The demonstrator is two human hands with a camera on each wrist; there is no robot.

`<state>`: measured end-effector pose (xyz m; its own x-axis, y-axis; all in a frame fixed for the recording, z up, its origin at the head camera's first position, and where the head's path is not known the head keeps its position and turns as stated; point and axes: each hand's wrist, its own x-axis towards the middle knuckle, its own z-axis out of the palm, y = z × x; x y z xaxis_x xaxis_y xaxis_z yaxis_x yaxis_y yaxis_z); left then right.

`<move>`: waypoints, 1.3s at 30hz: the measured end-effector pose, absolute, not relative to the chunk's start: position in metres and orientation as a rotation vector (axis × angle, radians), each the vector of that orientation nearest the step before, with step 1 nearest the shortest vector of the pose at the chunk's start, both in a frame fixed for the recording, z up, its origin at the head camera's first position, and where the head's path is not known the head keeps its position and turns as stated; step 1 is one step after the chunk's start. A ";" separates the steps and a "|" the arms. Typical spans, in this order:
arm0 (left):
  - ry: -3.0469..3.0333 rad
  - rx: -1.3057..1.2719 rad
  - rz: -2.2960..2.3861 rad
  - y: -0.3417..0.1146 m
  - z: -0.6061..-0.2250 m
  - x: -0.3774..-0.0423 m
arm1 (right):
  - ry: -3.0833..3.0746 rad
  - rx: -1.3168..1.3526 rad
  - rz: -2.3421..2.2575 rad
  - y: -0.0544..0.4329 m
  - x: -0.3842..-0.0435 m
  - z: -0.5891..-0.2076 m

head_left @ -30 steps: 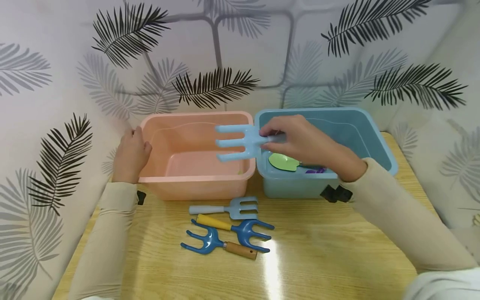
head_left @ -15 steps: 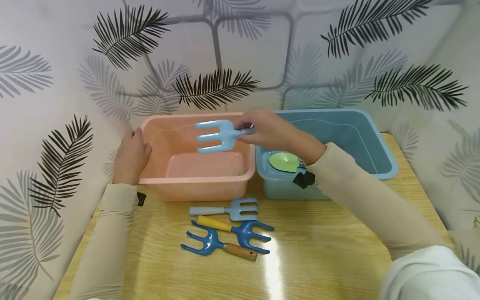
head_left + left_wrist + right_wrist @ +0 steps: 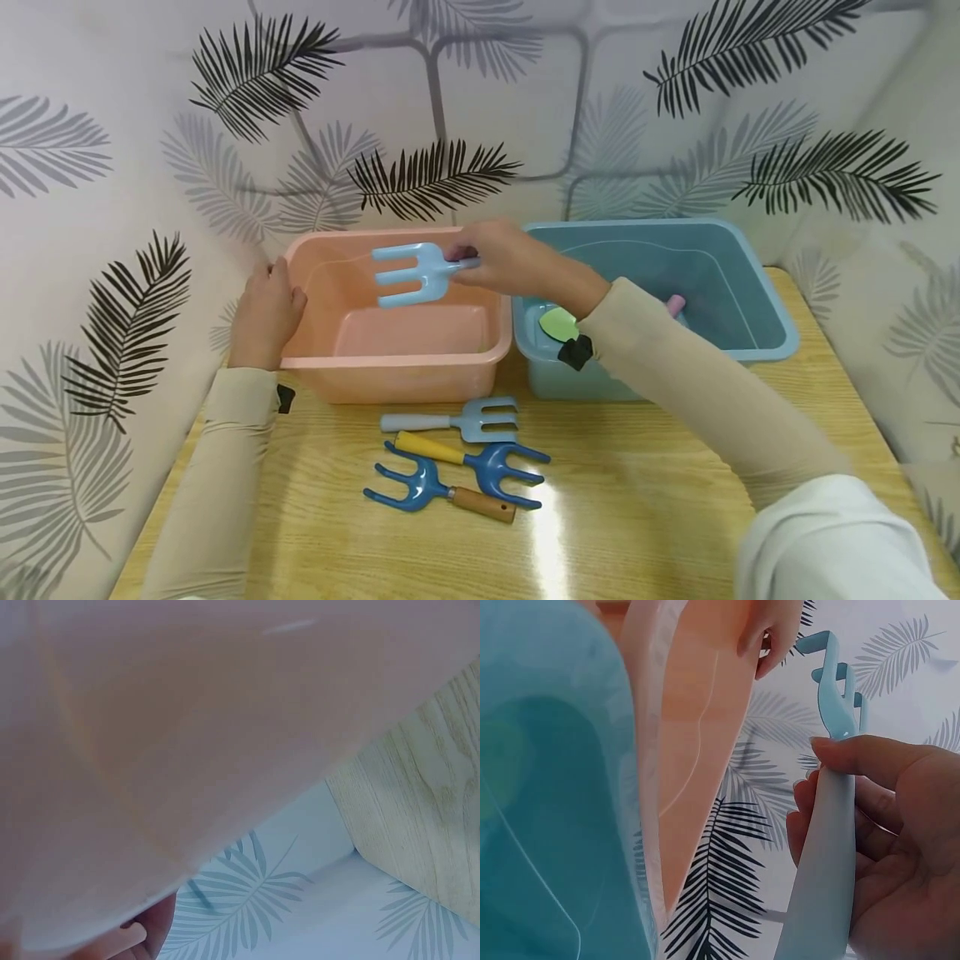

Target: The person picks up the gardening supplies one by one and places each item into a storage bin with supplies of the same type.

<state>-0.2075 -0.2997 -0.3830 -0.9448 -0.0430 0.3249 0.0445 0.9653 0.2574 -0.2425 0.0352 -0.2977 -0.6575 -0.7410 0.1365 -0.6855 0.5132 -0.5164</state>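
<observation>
Right hand [image 3: 497,254] pinching light-blue fork [image 3: 431,272] by its neck end, tines to nine o'clock, above pink tub [image 3: 397,361] | left hand [image 3: 266,315] gripping tub's nine-o'clock rim | fork looks, from here, light, stiff, slightly slick; handle seems surest hold

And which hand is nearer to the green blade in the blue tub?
Right. The right hand holds the light-blue fork at the right end of the pink tub, just left of the green blade; the left hand grips that tub's left rim, much farther away.
</observation>
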 end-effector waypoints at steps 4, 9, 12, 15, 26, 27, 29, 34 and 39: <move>-2.786 0.005 -0.371 -0.299 -0.383 -0.207 | 2.641 -1.250 -0.799 0.027 -0.246 -0.300; -2.774 -0.011 -0.371 -0.298 -0.383 -0.206 | 2.642 -1.260 -0.773 0.019 -0.250 -0.304; -2.781 0.003 -0.371 -0.298 -0.382 -0.206 | 2.640 -1.242 -0.761 0.014 -0.252 -0.307; -2.786 0.016 -0.372 -0.298 -0.382 -0.207 | 2.625 -1.233 -0.751 0.009 -0.256 -0.310; -2.805 0.030 -0.387 -0.297 -0.381 -0.206 | 2.573 -1.140 -0.667 -0.012 -0.268 -0.316; -2.803 0.027 -0.389 -0.297 -0.381 -0.207 | 2.562 -1.145 -0.678 -0.014 -0.268 -0.316; -2.797 0.023 -0.388 -0.297 -0.381 -0.207 | 2.538 -1.153 -0.712 -0.017 -0.270 -0.318; -2.783 0.009 -0.383 -0.297 -0.382 -0.206 | 2.503 -1.136 -0.764 -0.024 -0.274 -0.324; -2.767 0.004 -0.373 -0.297 -0.383 -0.207 | 2.461 -1.102 -0.794 -0.025 -0.279 -0.324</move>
<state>-0.2069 -0.2967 -0.3826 -0.9394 -0.0488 0.3393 0.0429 0.9653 0.2575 -0.2788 -0.0255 -0.3236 -0.6467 -0.7596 -0.0686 -0.5764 0.5457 -0.6082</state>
